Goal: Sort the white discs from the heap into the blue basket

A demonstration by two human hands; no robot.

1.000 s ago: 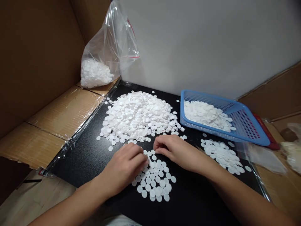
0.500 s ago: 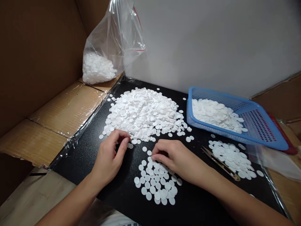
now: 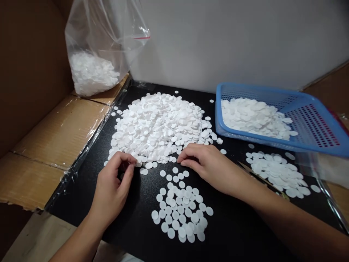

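Note:
My left hand (image 3: 113, 183) is closed in a pinch at the front left edge of a big heap of small white round discs (image 3: 158, 127). Its thumb and forefinger meet beside loose discs, and whatever is between them cannot be made out. At the heap's front right edge, my right hand (image 3: 203, 162) is also pinched, its fingertips low over the black table top (image 3: 136, 214). Discs lie close to those fingertips, but a held one is not clear. Nearer to me spreads a smaller, thin layer of discs (image 3: 178, 213), some overlapping.
A blue perforated basket (image 3: 256, 138) with discs stands at the right. In front of it are another disc pile (image 3: 278, 171) and metal tweezers (image 3: 255, 173), partly behind my right forearm. A clear bag (image 3: 92, 72) of white pieces sits on cardboard (image 3: 62, 131) at the left.
My right hand has moved from the near layer up to the heap's edge, and several discs now lie uncovered there. The left hand stays by the heap, slightly left. The view has shifted.

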